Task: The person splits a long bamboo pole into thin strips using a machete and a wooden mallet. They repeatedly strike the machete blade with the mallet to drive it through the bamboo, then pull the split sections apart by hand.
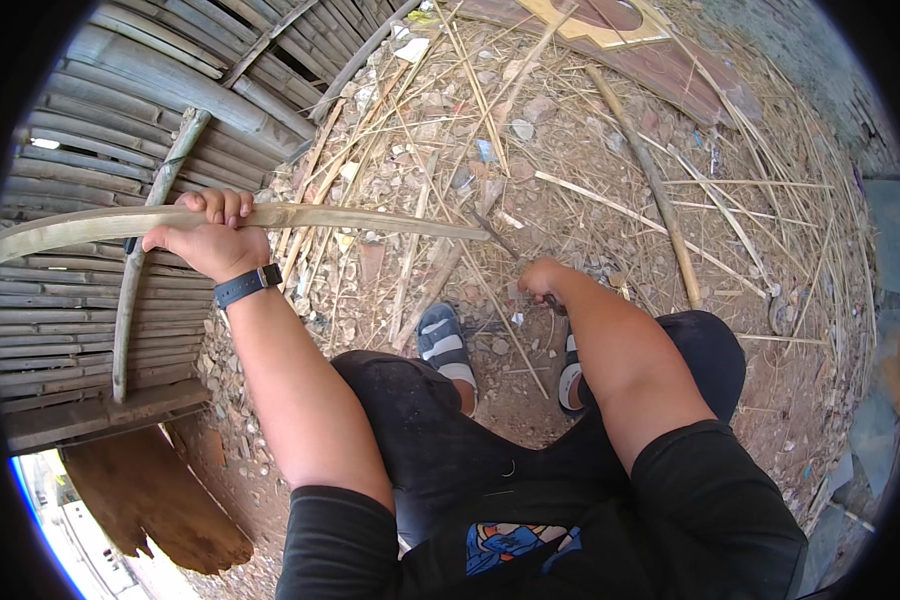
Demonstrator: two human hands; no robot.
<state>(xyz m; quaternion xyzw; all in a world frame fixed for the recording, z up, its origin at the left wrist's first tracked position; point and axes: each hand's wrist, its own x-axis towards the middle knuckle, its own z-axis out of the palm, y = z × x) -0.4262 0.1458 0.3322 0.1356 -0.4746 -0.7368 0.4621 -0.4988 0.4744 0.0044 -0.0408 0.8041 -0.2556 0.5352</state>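
A long, pale split bamboo strip [340,217] runs from the left rim of the view to the middle, slightly arched. My left hand [213,235], with a dark watch at its wrist, grips it from below, fingers curled over the top edge. My right hand [544,278] is closed around a tool with a thin, dark blade [497,236], which looks like a knife; its handle is mostly hidden in the fist. The blade's tip is close to the strip's right end; whether they touch I cannot tell.
A bamboo-slat wall [80,180] with an upright pole [130,290] stands at left. Bamboo slivers and stones litter the ground. A stick [655,180] lies at right, a patterned board [610,40] at the far side. A torn brown sheet [155,495] is at lower left.
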